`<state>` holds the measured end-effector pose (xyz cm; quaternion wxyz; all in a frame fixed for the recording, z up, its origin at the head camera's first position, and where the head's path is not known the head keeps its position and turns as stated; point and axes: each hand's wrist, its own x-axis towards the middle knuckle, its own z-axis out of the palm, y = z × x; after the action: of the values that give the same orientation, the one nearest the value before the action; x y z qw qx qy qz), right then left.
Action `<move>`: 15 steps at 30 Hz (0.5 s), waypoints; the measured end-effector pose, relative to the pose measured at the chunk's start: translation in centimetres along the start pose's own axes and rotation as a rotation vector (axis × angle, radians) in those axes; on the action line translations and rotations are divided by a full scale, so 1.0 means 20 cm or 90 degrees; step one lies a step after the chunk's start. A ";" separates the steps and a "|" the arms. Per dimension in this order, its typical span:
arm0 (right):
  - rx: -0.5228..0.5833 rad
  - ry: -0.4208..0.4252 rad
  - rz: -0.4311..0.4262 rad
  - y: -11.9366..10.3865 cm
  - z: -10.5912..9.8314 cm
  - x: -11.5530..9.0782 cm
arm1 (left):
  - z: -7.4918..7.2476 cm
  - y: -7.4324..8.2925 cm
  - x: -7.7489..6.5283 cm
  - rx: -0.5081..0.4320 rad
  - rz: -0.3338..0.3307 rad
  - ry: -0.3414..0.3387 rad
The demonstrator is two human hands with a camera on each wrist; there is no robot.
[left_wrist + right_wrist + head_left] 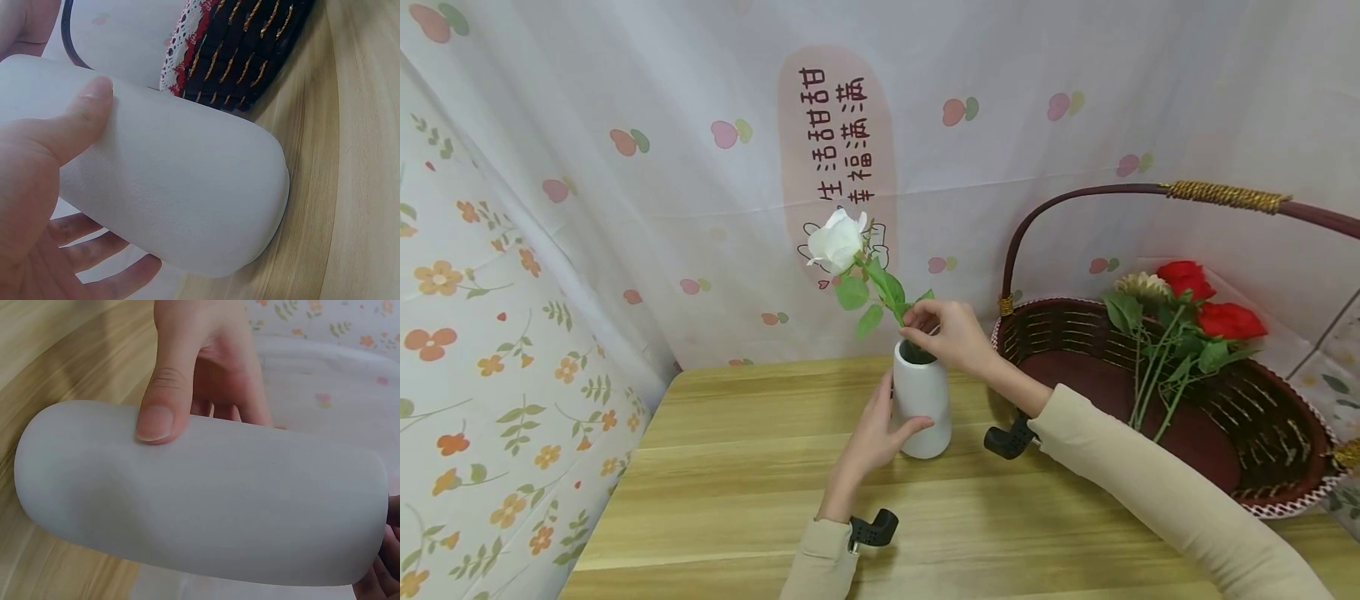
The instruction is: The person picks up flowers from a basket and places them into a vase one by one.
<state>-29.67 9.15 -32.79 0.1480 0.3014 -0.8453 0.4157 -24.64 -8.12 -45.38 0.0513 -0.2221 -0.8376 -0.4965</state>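
A white vase stands upright on the wooden table. My left hand holds its side, the thumb across the front and the fingers behind. Over the mouth, my right hand pinches the green stem of a white rose. The bloom leans up to the left, with green leaves along the stem. The stem's lower part is hidden by the hand and the vase. In the right wrist view the vase fills the middle, and only a few right fingers show at its rim.
A dark woven basket with a tall handle stands on the right, close to the right forearm. Inside lie red roses and a cream flower with long stems. A printed curtain hangs behind the wooden table.
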 end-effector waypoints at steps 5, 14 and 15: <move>-0.014 -0.014 -0.006 0.00 0.01 -0.01 | 0.00 -0.01 0.00 0.001 0.003 0.000; -0.034 -0.048 -0.005 0.00 0.01 -0.01 | 0.00 -0.02 0.00 -0.003 0.010 0.001; -0.036 -0.053 -0.005 0.00 0.01 -0.01 | 0.00 -0.02 0.00 -0.004 0.010 0.001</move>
<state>-29.58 9.11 -32.91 0.1228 0.3174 -0.8610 0.3778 -24.78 -8.27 -45.61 0.0553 -0.2286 -0.8341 -0.4989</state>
